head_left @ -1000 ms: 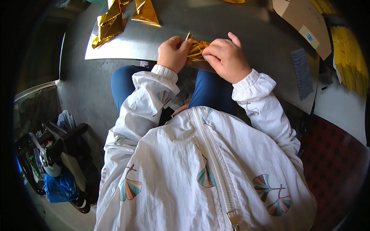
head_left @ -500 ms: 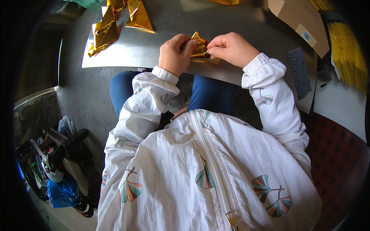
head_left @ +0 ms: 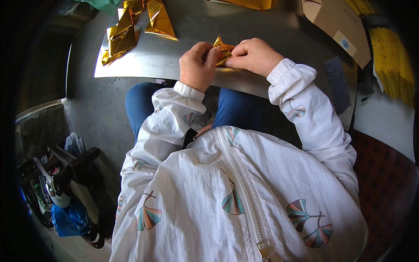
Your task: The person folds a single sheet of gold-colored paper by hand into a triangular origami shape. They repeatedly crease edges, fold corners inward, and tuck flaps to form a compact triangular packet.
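Both hands on one small gold foil piece [head_left: 223, 49], held just above the near edge of the grey table [head_left: 192, 56]. Left hand [head_left: 198, 65] pinches the piece's left side, fingers curled, thumb against the foil. Right hand [head_left: 254, 55] closed on its right side, fingertips meeting the left hand's at the fold. Piece is folded to a point sticking up between the two hands; most of it is hidden by the fingers.

More folded gold pieces [head_left: 131, 28] lie in a loose pile at the far left of the table, well apart from the hands. Another gold sheet [head_left: 248, 3] sits at the far edge, cut off by the frame. Cardboard piece [head_left: 338, 26] at the far right, dark cloth [head_left: 337, 83] near the right sleeve, yellow stack [head_left: 390, 61] beyond it on the right.

Person wears a white jacket [head_left: 227, 192] with fan-leaf prints and blue trousers [head_left: 142, 102], seated at the table. Black bag with blue plastic [head_left: 65, 192] on the floor to the left.
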Demonstrator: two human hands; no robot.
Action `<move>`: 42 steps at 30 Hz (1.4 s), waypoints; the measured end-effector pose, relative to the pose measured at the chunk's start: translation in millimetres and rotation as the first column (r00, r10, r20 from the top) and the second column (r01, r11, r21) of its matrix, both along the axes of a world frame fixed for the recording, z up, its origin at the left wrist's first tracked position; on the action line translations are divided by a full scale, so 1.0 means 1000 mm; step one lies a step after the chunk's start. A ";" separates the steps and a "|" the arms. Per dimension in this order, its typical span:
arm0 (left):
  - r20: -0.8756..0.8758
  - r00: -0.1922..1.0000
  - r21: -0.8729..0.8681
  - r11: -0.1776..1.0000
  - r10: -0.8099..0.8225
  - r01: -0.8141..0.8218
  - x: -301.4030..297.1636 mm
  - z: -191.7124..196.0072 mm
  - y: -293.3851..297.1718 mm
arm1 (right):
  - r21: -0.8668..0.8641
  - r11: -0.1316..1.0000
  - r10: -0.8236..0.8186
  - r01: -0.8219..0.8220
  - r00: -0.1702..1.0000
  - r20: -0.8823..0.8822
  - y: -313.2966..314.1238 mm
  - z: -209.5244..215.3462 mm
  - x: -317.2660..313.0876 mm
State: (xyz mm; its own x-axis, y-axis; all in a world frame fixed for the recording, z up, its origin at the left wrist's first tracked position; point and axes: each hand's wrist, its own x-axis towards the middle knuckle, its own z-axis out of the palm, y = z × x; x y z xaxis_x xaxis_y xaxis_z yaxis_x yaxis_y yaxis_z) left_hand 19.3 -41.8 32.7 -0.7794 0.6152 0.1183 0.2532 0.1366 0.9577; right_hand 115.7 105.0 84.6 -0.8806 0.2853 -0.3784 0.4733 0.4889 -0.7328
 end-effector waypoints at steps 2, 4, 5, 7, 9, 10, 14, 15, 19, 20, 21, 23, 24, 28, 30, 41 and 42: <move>-0.029 1.000 0.010 1.000 -0.002 0.002 -0.001 -0.002 -0.002 | -0.003 1.000 -0.029 0.029 0.999 -0.032 -0.004 0.000 0.000; -0.049 0.999 -0.002 1.000 0.008 -0.008 -0.001 -0.004 -0.003 | 0.051 0.998 -0.034 0.038 0.997 -0.075 -0.007 -0.002 0.000; -0.065 0.998 -0.001 1.000 0.016 -0.017 -0.001 -0.006 -0.003 | 0.119 0.992 -0.028 0.037 0.997 -0.075 -0.009 -0.003 -0.001; -0.091 0.995 -0.002 0.999 0.039 -0.039 -0.001 -0.008 -0.002 | 0.226 0.973 -0.038 0.051 0.997 -0.064 -0.014 -0.007 -0.002; -0.118 0.991 0.000 0.997 0.071 -0.071 -0.001 -0.009 -0.002 | 0.333 0.941 -0.019 0.056 0.993 -0.112 -0.019 -0.010 0.001; -0.071 0.995 -0.021 0.997 0.068 -0.070 -0.001 -0.010 -0.002 | 0.374 0.925 -0.009 0.066 0.988 -0.153 -0.021 -0.012 0.002; 0.220 0.974 -0.028 0.998 -0.050 0.058 -0.007 -0.009 -0.003 | 0.530 0.841 0.059 0.111 0.954 -0.293 -0.028 -0.019 0.001; 0.318 0.942 -0.013 0.993 -0.106 0.116 -0.011 -0.008 -0.006 | 0.530 0.841 0.049 0.104 0.963 -0.266 -0.027 -0.019 0.002; 0.503 0.808 0.033 0.941 -0.307 0.337 -0.023 -0.004 -0.013 | 0.571 0.820 0.058 0.041 0.986 -0.154 -0.028 -0.016 -0.003; 0.537 0.782 0.017 0.931 -0.317 0.365 -0.025 -0.003 -0.014 | 0.560 0.828 0.055 0.017 0.992 -0.111 -0.028 -0.014 -0.004; 0.581 0.747 0.011 0.920 -0.324 0.391 -0.027 -0.002 -0.014 | 0.544 0.839 0.040 -0.009 0.998 -0.045 -0.027 -0.012 -0.005; 0.648 0.694 0.014 0.916 -0.313 0.400 -0.028 0.000 -0.014 | 0.499 0.866 0.021 -0.027 1.000 0.019 -0.027 -0.010 -0.007; 0.671 0.679 0.020 0.923 -0.297 0.385 -0.026 0.000 -0.014 | 0.470 0.883 0.014 -0.020 1.000 0.016 -0.026 -0.009 -0.008; 0.706 0.671 -0.018 0.942 -0.226 0.336 -0.023 0.001 -0.013 | 0.456 0.888 0.076 -0.060 0.997 -0.017 -0.019 -0.012 -0.005; 0.686 0.702 -0.087 0.936 -0.193 0.342 -0.023 0.000 -0.012 | 0.441 0.897 0.094 -0.022 0.986 -0.141 -0.016 -0.016 -0.001; 0.616 0.778 -0.197 0.933 -0.123 0.303 -0.022 0.002 -0.008 | 0.413 0.869 -0.001 0.271 0.836 -0.548 0.001 -0.027 0.023; 0.629 0.769 -0.206 0.929 -0.115 0.307 -0.023 0.002 -0.008 | 0.243 0.908 -0.159 0.341 0.818 -0.553 0.003 -0.030 0.027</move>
